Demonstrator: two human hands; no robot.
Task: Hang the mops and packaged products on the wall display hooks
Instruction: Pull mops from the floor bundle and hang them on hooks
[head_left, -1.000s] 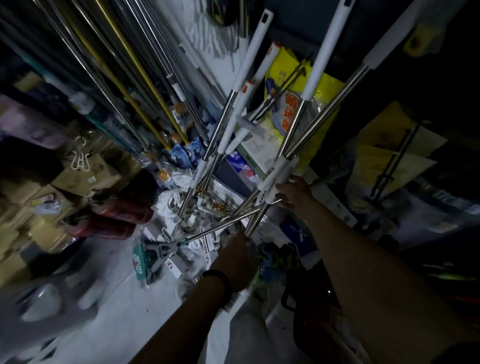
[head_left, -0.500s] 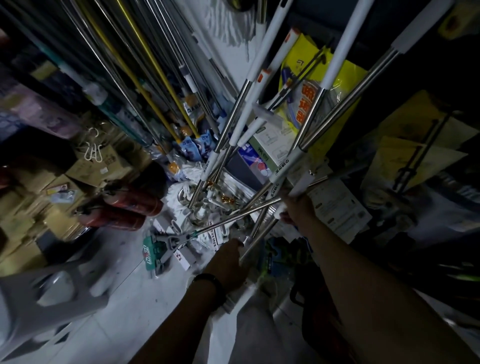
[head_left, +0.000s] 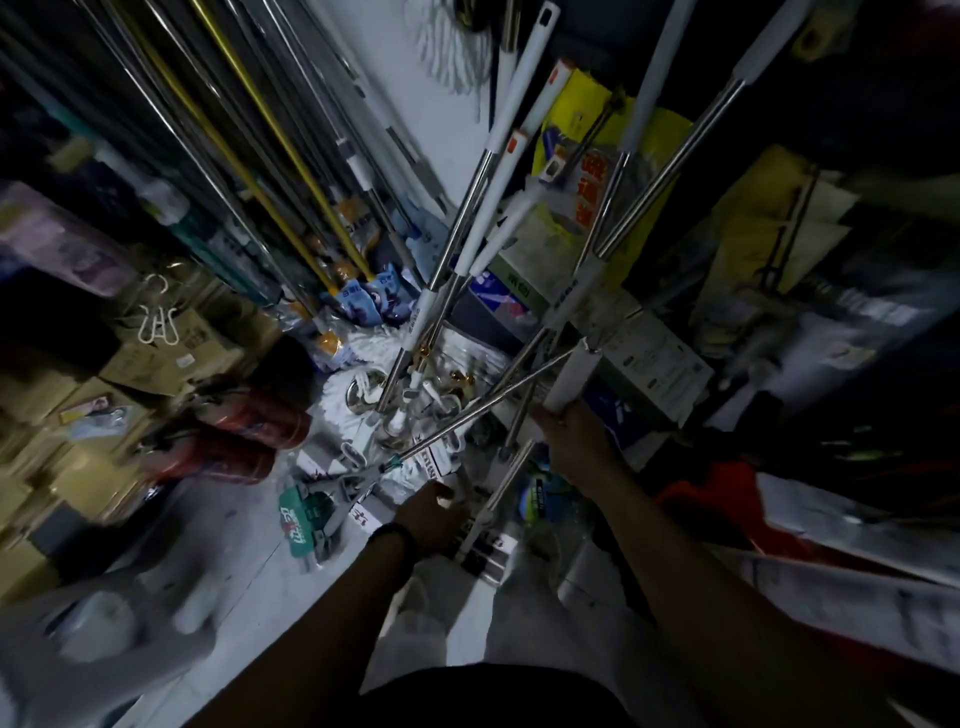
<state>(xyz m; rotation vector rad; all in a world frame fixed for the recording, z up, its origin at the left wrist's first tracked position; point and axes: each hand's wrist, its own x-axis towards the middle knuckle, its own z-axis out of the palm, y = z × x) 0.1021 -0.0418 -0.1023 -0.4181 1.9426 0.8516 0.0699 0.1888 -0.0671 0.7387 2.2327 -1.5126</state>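
Now, right hand (head_left: 571, 447): clenched round the white mop grip (head_left: 571, 374), well right of the red extinguishers (head_left: 228, 441).
Mop axis: slanting up, away from the extinguishers.
Left hand (head_left: 434, 512): nearer the extinguishers; grasp unclear.

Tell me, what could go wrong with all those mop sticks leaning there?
1. The right hand grips a white mop handle whose pole crosses the other leaning poles. Pulling it out could knock them over.
2. A green mop head and white mop heads lie on the floor close by, so a foot might catch on them, and the dim light makes that more likely.
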